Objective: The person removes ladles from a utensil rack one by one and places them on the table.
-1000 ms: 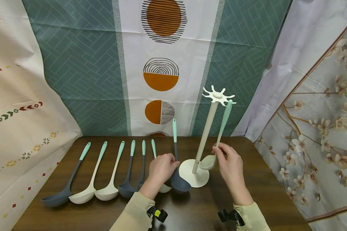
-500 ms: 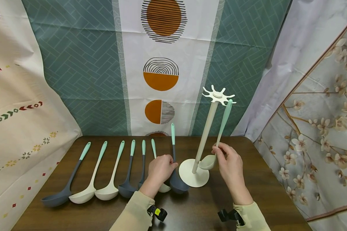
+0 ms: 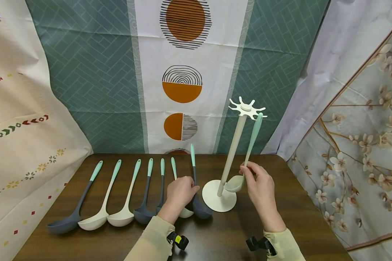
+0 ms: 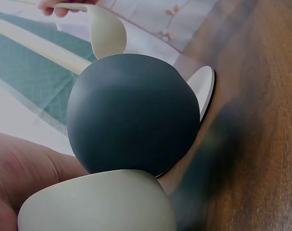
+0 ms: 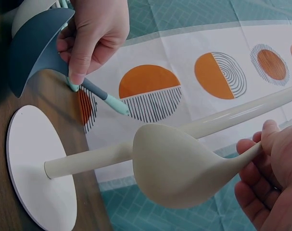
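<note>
My left hand (image 3: 180, 191) pinches the stem of a dark grey-blue ladle (image 3: 202, 211) with a mint handle. This ladle stands at the right end of a row, its bowl low over the table and its handle raised. Beside it a cream ladle (image 3: 185, 213) is partly hidden behind the same hand. My right hand (image 3: 258, 188) holds another cream ladle (image 5: 182, 168) by its stem, just above the bowl. That ladle hangs upright at the right of a cream utensil stand (image 3: 232, 156), its mint handle end at one of the hooks.
Several cream and dark ladles, such as a dark ladle (image 3: 66, 223), lie in a row on the brown table (image 3: 222, 243) at left. The stand's round base (image 5: 37, 183) sits between the hands. Patterned cloths (image 3: 91, 72) hang behind and at both sides.
The dark ladle in my left hand has shifted slightly left and its handle end has come lower. My left hand moved a little left with it. My right hand and its ladle have stayed still.
</note>
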The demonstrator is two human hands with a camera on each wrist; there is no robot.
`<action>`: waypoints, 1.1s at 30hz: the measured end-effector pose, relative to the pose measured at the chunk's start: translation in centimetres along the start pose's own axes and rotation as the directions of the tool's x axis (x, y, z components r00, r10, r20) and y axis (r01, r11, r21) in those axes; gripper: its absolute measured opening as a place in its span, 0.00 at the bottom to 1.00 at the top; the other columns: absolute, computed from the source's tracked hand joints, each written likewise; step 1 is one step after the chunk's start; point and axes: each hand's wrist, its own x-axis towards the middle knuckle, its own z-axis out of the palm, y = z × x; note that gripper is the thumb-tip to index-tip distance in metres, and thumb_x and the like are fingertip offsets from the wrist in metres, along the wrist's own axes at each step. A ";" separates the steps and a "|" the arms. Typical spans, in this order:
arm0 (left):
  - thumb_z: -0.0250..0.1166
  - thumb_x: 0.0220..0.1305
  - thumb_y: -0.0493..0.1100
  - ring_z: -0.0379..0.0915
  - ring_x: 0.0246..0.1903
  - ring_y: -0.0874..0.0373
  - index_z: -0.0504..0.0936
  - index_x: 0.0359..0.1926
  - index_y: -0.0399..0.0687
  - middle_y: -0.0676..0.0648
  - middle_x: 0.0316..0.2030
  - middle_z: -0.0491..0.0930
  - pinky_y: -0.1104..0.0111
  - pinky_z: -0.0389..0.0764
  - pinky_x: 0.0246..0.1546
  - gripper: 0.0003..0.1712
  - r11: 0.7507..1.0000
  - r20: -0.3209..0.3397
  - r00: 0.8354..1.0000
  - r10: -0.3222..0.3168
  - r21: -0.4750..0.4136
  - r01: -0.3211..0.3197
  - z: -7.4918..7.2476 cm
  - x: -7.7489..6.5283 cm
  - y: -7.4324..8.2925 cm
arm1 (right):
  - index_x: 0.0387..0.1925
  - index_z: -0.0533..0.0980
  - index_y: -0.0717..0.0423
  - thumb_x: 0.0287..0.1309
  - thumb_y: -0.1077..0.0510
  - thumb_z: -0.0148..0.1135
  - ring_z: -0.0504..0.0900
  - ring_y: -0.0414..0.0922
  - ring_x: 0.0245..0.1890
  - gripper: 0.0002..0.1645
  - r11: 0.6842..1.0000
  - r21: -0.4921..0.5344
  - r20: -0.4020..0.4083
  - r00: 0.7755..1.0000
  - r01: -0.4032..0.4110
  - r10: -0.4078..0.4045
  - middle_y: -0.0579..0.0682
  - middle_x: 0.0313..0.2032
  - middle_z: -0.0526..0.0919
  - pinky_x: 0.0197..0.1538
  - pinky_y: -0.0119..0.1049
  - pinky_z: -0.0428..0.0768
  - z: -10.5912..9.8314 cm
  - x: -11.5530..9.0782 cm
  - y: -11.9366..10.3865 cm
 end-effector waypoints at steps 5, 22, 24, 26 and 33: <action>0.78 0.71 0.50 0.69 0.17 0.59 0.84 0.23 0.53 0.56 0.17 0.74 0.65 0.68 0.19 0.19 1.000 0.008 1.000 0.002 0.016 -0.002 0.1 0.0 0.0 | 0.45 0.89 0.54 0.74 0.59 0.73 0.82 0.44 0.35 0.03 1.000 -0.003 0.000 1.000 -0.007 0.007 0.45 0.35 0.90 0.36 0.32 0.74 0.0 0.0 0.0; 0.76 0.73 0.48 0.67 0.16 0.56 0.76 0.15 0.52 0.53 0.14 0.69 0.63 0.64 0.19 0.29 0.998 0.054 0.998 -0.025 0.051 0.022 0.0 -0.3 -0.5 | 0.45 0.89 0.54 0.74 0.59 0.72 0.82 0.43 0.35 0.04 1.000 0.003 0.002 1.000 -0.004 0.004 0.44 0.35 0.91 0.36 0.29 0.74 0.2 0.0 0.1; 0.75 0.73 0.49 0.67 0.16 0.55 0.76 0.15 0.51 0.52 0.14 0.68 0.63 0.64 0.19 0.29 0.997 0.068 0.997 -0.034 0.065 0.029 0.0 -0.3 -0.5 | 0.46 0.89 0.54 0.74 0.59 0.72 0.82 0.43 0.35 0.04 1.000 0.004 0.002 1.000 -0.003 0.003 0.44 0.35 0.91 0.36 0.29 0.73 0.2 -0.1 0.1; 0.75 0.73 0.49 0.67 0.16 0.55 0.76 0.15 0.51 0.52 0.14 0.68 0.63 0.65 0.20 0.29 0.997 0.080 0.996 -0.039 0.076 0.033 0.0 -0.3 -0.5 | 0.46 0.89 0.54 0.75 0.59 0.72 0.82 0.44 0.35 0.04 1.000 0.006 0.003 1.000 -0.003 0.003 0.44 0.35 0.91 0.36 0.30 0.74 0.3 -0.1 0.1; 0.75 0.74 0.50 0.67 0.16 0.55 0.77 0.15 0.51 0.52 0.14 0.69 0.63 0.65 0.19 0.29 0.994 0.093 0.995 -0.032 0.103 0.022 0.1 -0.3 -0.6 | 0.46 0.89 0.54 0.76 0.58 0.71 0.83 0.44 0.35 0.04 1.000 0.012 0.003 1.000 -0.011 0.011 0.44 0.35 0.91 0.36 0.30 0.74 0.3 -0.1 0.0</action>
